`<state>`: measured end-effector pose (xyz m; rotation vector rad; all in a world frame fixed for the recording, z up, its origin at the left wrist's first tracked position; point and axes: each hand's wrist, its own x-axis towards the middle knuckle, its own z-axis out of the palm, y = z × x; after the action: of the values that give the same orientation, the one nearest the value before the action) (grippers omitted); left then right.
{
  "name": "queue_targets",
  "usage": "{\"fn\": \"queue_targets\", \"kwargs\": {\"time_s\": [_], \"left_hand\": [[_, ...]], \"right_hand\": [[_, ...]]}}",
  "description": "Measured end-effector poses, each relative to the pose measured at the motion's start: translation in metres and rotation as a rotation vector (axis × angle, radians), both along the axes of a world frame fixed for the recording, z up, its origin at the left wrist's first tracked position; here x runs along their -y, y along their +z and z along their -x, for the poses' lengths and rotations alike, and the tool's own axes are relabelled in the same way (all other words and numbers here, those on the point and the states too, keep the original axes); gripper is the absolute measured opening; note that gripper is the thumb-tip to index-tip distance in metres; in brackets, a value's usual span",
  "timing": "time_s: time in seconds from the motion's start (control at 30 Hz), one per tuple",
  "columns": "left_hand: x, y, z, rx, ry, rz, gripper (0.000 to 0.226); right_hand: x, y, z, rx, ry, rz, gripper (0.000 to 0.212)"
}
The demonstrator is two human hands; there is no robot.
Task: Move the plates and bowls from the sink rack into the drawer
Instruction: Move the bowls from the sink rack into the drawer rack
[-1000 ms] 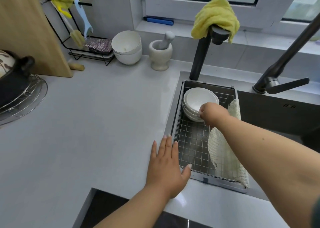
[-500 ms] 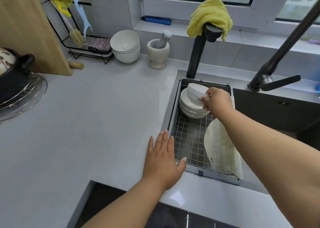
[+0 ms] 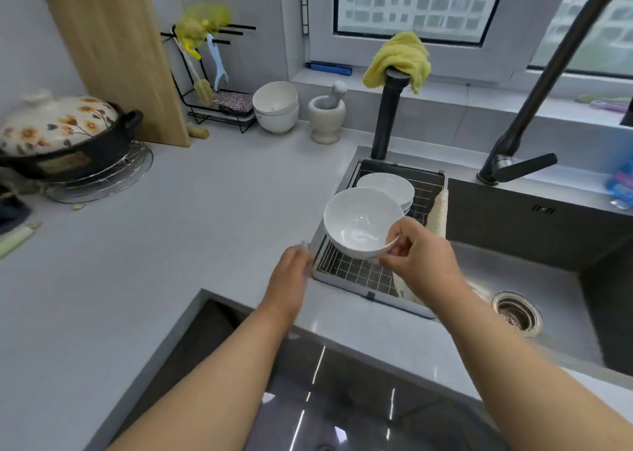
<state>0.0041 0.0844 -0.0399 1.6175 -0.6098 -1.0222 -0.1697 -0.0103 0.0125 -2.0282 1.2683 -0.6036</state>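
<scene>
My right hand (image 3: 423, 257) pinches the rim of a white bowl (image 3: 359, 224) and holds it in the air above the near part of the wire sink rack (image 3: 356, 274). A short stack of white bowls (image 3: 387, 185) stays at the far end of the rack. My left hand (image 3: 291, 279) is motion-blurred at the counter edge just left of the rack, fingers extended, holding nothing. No drawer is in view.
A mesh cloth (image 3: 438, 212) lies along the rack's right side, beside the dark sink basin (image 3: 534, 279). Two black faucets (image 3: 388, 115) rise behind, one draped with a yellow cloth. Other white bowls (image 3: 275, 106), a mortar (image 3: 325, 118), a clay pot (image 3: 58, 132) and a cutting board stand on the counter.
My right hand lifted one bowl off the stack and brought it toward me. My left hand came off its flat rest on the counter. The camera pulled back and tilted up.
</scene>
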Motion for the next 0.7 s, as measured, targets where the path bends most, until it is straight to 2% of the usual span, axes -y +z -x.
{"fn": "queue_targets", "kwargs": {"time_s": [0.07,0.13,0.23,0.3,0.4,0.5,0.63,0.7], "left_hand": [[-0.021,0.013,0.015,-0.235,0.082,0.098,0.046],[-0.044,0.024,0.033,-0.377,0.101,0.143,0.047],[-0.079,0.033,0.06,-0.366,0.147,0.124,0.034],[-0.106,0.034,0.075,-0.36,0.217,0.13,0.034],[-0.152,0.037,0.092,-0.375,0.334,0.135,0.032],[-0.198,0.038,0.105,-0.387,0.409,0.137,0.034],[-0.255,0.04,0.116,-0.399,0.529,0.151,0.042],[-0.286,0.04,0.118,-0.4,0.583,0.153,0.046]], "right_hand": [[-0.032,0.005,0.012,-0.021,0.086,0.026,0.029],[-0.061,0.006,0.025,-0.018,0.169,0.045,0.034],[-0.097,0.002,0.043,0.03,0.298,0.038,0.041],[-0.119,0.001,0.053,0.116,0.357,-0.036,0.034],[-0.151,-0.001,0.058,0.266,0.356,-0.251,0.042],[-0.18,-0.006,0.055,0.302,0.376,-0.479,0.05],[-0.226,-0.01,0.043,0.417,0.496,-0.866,0.036],[-0.251,-0.011,0.035,0.45,0.555,-0.976,0.035]]}}
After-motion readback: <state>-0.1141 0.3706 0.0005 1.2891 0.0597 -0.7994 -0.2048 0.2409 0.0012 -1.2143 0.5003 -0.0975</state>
